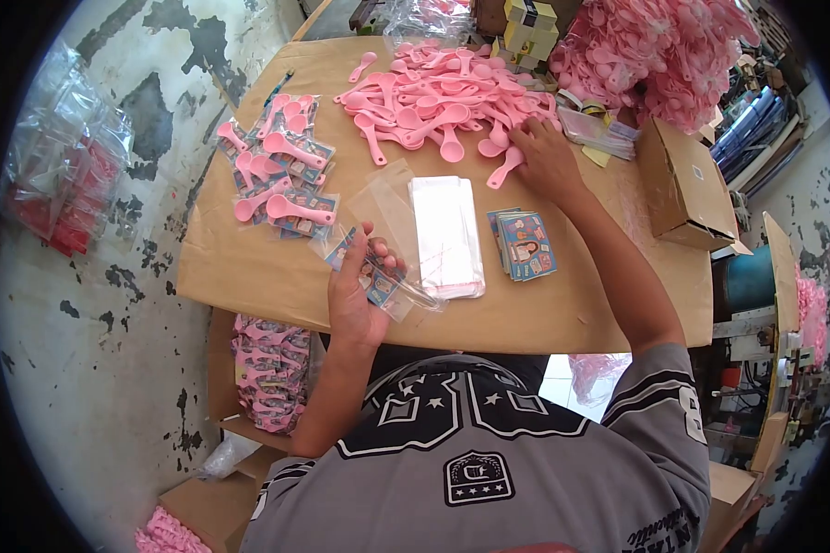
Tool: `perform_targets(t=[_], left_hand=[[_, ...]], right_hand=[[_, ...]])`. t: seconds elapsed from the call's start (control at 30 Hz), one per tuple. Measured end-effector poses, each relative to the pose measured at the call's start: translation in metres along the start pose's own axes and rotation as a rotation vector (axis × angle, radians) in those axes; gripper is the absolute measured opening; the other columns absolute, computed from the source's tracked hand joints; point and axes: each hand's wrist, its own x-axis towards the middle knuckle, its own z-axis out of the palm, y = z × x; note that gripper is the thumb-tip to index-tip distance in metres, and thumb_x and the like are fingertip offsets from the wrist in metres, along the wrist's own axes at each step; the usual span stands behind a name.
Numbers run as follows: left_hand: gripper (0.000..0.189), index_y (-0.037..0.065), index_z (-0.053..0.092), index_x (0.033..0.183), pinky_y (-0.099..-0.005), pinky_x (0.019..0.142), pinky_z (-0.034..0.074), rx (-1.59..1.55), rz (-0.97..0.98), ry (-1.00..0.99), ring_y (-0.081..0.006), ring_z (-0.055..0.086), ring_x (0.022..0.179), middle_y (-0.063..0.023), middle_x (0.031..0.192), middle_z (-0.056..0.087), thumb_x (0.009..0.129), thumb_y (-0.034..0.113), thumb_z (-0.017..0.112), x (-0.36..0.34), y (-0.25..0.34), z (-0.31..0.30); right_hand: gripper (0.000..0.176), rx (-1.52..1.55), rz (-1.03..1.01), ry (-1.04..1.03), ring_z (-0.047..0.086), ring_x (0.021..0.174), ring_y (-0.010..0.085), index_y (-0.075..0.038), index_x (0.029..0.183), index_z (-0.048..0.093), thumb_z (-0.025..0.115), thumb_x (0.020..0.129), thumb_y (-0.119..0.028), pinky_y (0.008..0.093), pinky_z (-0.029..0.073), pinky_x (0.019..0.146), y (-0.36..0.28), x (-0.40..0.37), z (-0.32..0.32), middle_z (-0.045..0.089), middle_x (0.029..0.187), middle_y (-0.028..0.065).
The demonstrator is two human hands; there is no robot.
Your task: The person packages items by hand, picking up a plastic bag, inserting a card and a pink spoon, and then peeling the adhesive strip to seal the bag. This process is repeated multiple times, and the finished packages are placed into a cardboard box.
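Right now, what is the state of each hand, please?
Left hand: closed, holding clear bag with blue card.
Right hand: at a pink spoon; grip cannot be told.

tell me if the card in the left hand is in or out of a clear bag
In, it appears: clear plastic covers the card in the left hand and extends past its lower edge.

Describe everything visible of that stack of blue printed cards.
The stack of blue printed cards looks like thin paperboard: rectangular, with a figure and small colourful pictures on top. It lies flat on the brown tabletop, left edges uneven, right of the shiny whitish pile of plastic bags. Only the tabletop visibly touches it.
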Motion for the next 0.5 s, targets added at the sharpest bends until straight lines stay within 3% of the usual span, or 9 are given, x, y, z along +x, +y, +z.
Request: perform_targets(t=[0.1, 0.3, 0.4, 0.5], left_hand=[[0.027, 0.008, 0.062, 0.127, -0.0322, 0.084, 0.057, 0.011, 0.003, -0.005, -0.0112, 0.064, 0.08, -0.0011, 0.091, 0.064, 0.107, 0.025, 0.064, 0.0, 0.002, -0.002], [0.027, 0.008, 0.062, 0.127, -0.0325, 0.084, 0.057, 0.023, 0.03, 0.017, -0.0109, 0.064, 0.08, -0.0011, 0.091, 0.064, 0.106, 0.026, 0.065, -0.002, 0.007, -0.003], [0.028, 0.008, 0.061, 0.127, -0.0329, 0.084, 0.057, 0.028, 0.039, 0.009, -0.0108, 0.064, 0.08, -0.0012, 0.091, 0.064, 0.106, 0.026, 0.065, 0.001, 0.004, -0.004], [0.028, 0.008, 0.06, 0.127, -0.033, 0.084, 0.057, 0.056, 0.007, 0.004, -0.0113, 0.064, 0.08, -0.0014, 0.091, 0.064, 0.107, 0.025, 0.064, 0.002, -0.005, 0.003]], right_hand=[[0.036, -0.002, 0.069, -0.024, 0.062, 0.106, 0.0348, -0.006, 0.115, 0.066, 0.074, 0.083, -0.02, 0.0459, 0.051, 0.09, -0.003, -0.015, -0.015, 0.063, 0.112, 0.0146], [0.032, 0.044, 0.38, -0.423, 0.066, 0.102, 0.0404, -0.003, 0.111, 0.064, 0.073, 0.088, -0.024, 0.0504, 0.052, 0.089, 0.0, -0.027, -0.06, 0.066, 0.111, 0.0212], [0.032, 0.085, 0.392, -0.544, 0.067, 0.103, 0.0402, -0.004, 0.112, 0.065, 0.073, 0.091, -0.026, 0.0511, 0.053, 0.089, -0.005, -0.011, -0.096, 0.067, 0.117, 0.0208], [0.034, 0.291, 0.199, -0.234, 0.066, 0.111, 0.038, -0.006, 0.118, 0.067, 0.073, 0.091, -0.026, 0.0489, 0.052, 0.095, -0.007, 0.017, -0.083, 0.066, 0.125, 0.019]])
